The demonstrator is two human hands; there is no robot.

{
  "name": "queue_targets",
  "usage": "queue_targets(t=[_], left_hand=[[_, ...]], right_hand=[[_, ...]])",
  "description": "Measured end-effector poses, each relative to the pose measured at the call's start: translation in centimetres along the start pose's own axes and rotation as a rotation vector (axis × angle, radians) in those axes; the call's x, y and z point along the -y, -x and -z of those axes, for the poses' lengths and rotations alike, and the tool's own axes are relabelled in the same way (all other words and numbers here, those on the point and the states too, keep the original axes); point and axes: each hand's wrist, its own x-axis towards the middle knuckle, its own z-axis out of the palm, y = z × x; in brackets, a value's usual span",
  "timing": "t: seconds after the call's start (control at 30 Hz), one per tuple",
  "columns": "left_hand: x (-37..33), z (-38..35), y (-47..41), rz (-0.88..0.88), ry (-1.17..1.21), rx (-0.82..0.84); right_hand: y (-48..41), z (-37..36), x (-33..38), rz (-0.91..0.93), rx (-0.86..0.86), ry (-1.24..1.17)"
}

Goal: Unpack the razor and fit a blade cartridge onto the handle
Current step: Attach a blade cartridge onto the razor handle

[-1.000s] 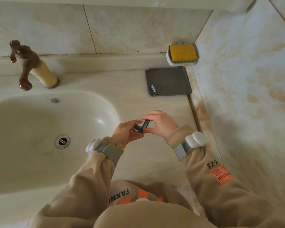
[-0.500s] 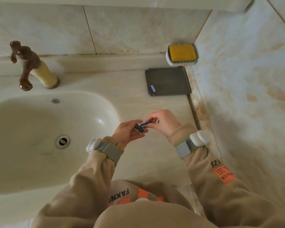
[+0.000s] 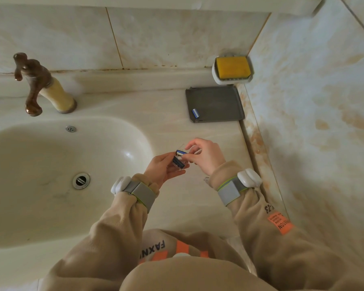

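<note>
Fingers (image 3: pixel 188 157) of right hand (image 3: pixel 206 158) pinch a blue cartridge (image 3: pixel 181 152); left hand (image 3: pixel 163 170) grips clear case (image 3: pixel 178 162) w/ dark cartridge, details too small.

Open counter (image 3: pixel 105 106) between the faucet (image 3: pixel 40 85) and the grey tray (image 3: pixel 216 103): room there for a hand to pass. Bare strip of counter too, between tray and both hands. Hemmed in on the right by the tiled side wall (image 3: pixel 313 122), close beside the right hand (image 3: pixel 204 156). At the back corner, blocked by a soap dish (image 3: pixel 231 79) with a yellow bar (image 3: pixel 232 67), touching the wall. One blade cartridge (image 3: pixel 195 113) on the tray's left edge; rest of the tray bare. Left of the left hand (image 3: pixel 162 169), the sink basin (image 3: pixel 40 185) wide open, nothing inside but the drain (image 3: pixel 81 180). Small gap only between the two hands, filled by a clear cartridge holder (image 3: pixel 178 162) and a second cartridge (image 3: pixel 181 153).
</note>
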Motion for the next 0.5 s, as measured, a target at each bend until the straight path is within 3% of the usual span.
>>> queue_targets(t=[0.23, 0.4, 0.5], left_hand=[[-0.1, -0.2, 0.0, 0.016, -0.036, 0.016], [-0.3, -0.3, 0.3, 0.011, -0.099, 0.056], [-0.4, -0.3, 0.5, 0.018, -0.11, 0.091]], right_hand=[[-0.4, 2.2, 0.7, 0.057, 0.014, -0.083], [-1.4, 3.0, 1.4, 0.102, 0.22, 0.169], [-1.5, 2.4, 1.8, 0.142, 0.226, 0.19]])
